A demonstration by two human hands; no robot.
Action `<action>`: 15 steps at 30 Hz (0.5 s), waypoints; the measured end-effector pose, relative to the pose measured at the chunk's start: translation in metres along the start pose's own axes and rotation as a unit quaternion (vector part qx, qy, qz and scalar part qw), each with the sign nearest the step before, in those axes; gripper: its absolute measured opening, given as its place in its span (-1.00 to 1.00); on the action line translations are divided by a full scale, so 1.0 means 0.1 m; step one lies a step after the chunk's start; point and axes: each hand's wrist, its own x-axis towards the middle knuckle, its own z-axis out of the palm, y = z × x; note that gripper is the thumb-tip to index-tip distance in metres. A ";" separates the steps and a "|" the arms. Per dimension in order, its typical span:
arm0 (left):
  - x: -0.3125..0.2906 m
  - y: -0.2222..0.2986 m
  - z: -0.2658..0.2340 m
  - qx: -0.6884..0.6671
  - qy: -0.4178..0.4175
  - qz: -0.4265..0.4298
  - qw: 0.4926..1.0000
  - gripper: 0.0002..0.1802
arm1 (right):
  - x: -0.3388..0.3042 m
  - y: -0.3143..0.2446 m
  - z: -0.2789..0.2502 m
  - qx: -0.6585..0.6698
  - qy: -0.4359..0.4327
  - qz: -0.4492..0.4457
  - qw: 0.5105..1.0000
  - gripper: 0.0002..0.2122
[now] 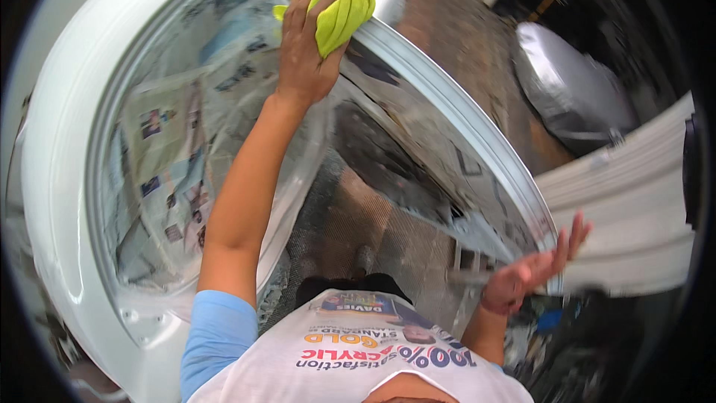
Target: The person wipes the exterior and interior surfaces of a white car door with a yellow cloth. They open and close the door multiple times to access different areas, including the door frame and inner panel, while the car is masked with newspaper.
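Observation:
My left hand (304, 48) is raised and closed around a bunched yellow-green cloth (344, 9), pressing it against the top of a white car door's window frame (455, 108). My right hand (531, 270) is lower right, fingers spread, its palm resting on the rear edge of that same frame and holding nothing. The door's window glass (388, 172) lies between my hands and shows dark reflections and the ground through it.
The white car body (56, 179) curves along the left, its opening lined with sheets of newspaper (164, 149). A white ribbed panel (634, 209) sits at the right. A silver-covered car (570, 86) stands on the brown ground beyond.

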 end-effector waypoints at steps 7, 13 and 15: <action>-0.49 1.92 0.61 -0.088 -0.065 0.017 0.994 -0.21 | -0.17 0.32 0.09 0.087 0.011 0.101 0.991 -0.13; -0.55 3.24 0.93 -0.355 -0.280 0.007 0.892 -0.14 | -0.86 0.17 -0.05 0.191 0.162 0.176 0.952 -0.02; -0.61 3.65 0.93 -0.550 -0.452 -0.054 0.701 -0.09 | -1.19 0.07 -0.24 0.211 0.245 0.308 0.895 -0.06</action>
